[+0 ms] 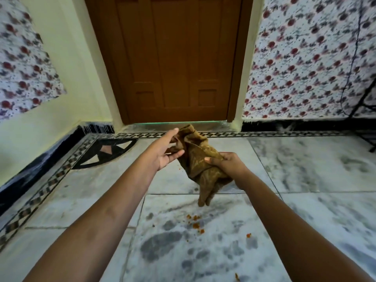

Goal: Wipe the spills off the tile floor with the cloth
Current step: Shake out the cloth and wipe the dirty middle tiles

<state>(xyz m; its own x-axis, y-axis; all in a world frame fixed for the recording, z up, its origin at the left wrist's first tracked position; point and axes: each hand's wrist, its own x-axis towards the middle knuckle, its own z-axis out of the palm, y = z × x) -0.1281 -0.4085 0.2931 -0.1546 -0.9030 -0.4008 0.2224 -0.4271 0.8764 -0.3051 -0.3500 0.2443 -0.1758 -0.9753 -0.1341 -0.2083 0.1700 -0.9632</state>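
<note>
Head view. The cloth [198, 159], brown and bunched, is held in the air in front of the door [168, 58], above the tile floor [305, 180]. The right hand [225, 165] grips its middle with curled fingers and thumb; one loose end hangs down below this hand. The left hand [165, 150] is spread, with straight fingers laid against the upper folds and nothing clenched.

The spills [195, 222], small orange-red crumbs, lie scattered on the tile below and near the hanging end; one further speck [248, 235] is seen to the right. No wiping contact is yet made.

The step in hand is judged to be the gathering of the cloth into a pad. A flat face should be formed, the loose end tucked in, and the pad then lowered beyond the crumbs and drawn inward, so that they are collected and not scattered.
</note>
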